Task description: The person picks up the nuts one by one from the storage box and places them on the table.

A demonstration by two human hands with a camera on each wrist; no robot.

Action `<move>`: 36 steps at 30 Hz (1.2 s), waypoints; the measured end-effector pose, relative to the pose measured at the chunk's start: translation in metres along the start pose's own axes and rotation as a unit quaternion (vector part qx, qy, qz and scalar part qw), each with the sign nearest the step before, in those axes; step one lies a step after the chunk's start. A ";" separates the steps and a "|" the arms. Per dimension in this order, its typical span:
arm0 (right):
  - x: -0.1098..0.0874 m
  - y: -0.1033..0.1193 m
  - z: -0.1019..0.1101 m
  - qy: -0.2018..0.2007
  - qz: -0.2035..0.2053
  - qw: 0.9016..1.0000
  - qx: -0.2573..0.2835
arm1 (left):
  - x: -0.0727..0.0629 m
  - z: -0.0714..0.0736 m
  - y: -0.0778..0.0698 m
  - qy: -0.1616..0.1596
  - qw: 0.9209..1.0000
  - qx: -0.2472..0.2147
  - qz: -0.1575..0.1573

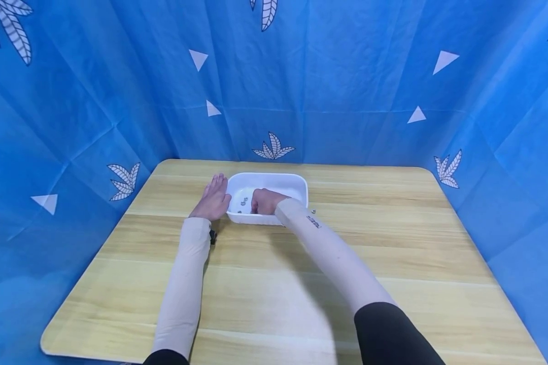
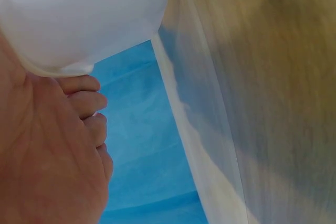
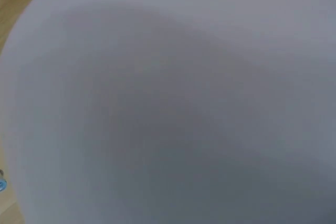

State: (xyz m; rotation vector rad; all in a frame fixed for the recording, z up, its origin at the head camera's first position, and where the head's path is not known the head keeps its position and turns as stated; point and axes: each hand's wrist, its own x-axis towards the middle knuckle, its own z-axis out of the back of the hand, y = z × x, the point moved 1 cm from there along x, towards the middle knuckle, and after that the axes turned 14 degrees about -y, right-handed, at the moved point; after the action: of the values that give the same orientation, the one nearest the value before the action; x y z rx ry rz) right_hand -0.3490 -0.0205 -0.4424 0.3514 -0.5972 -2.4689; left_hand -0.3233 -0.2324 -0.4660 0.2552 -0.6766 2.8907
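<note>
A white plastic tub [image 1: 268,219] stands near the back of the table with several small metal nuts [image 1: 244,201] on its floor. My left hand [image 1: 212,198] lies against the tub's left side, fingers straight and pointing away from me. In the left wrist view, the palm [image 2: 47,150] is beside the tub wall [image 2: 94,14], at its rim. My right hand [image 1: 267,201] reaches down inside the tub with fingers bent toward the floor, close to the nuts. I cannot tell whether something is between its fingertips. The blurred tub wall [image 3: 168,98] fills the right wrist view.
One small metal nut [image 1: 313,211] lies on the wooden table [image 1: 392,238] just right of the tub. Blue patterned cloth [image 1: 347,76] hangs behind and along both sides of the table. My right forearm crosses over the tub's front rim.
</note>
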 end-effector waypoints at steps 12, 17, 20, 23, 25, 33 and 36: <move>-0.002 -0.004 -0.003 0.014 -0.017 1.000 -0.008 | -0.005 -0.002 -0.001 0.000 1.000 -0.002 0.001; -0.001 -0.006 -0.003 0.002 -0.030 0.999 -0.023 | -0.004 -0.002 -0.002 0.001 1.000 0.000 0.001; -0.001 -0.006 -0.003 -0.012 -0.040 0.999 -0.031 | -0.002 -0.002 -0.001 0.000 1.000 0.004 0.001; 0.001 -0.006 -0.003 -0.020 -0.048 0.998 -0.036 | -0.001 -0.001 -0.001 0.000 1.000 0.003 0.003; 0.002 -0.006 -0.004 -0.023 -0.048 0.998 -0.043 | -0.001 -0.001 -0.001 0.000 1.000 0.002 0.004; 0.008 -0.010 -0.010 -0.050 -0.033 0.996 -0.066 | 0.000 -0.001 -0.001 -0.002 1.000 0.000 -0.004; 0.008 -0.010 -0.010 -0.058 -0.030 0.995 -0.070 | 0.000 0.000 -0.001 -0.004 1.000 0.001 -0.005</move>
State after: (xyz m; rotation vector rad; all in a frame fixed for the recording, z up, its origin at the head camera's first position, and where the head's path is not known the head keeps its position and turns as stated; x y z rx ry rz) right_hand -0.3562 -0.0209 -0.4564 0.1734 -0.4621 -2.5865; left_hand -0.3229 -0.2318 -0.4662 0.2697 -0.6726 2.8827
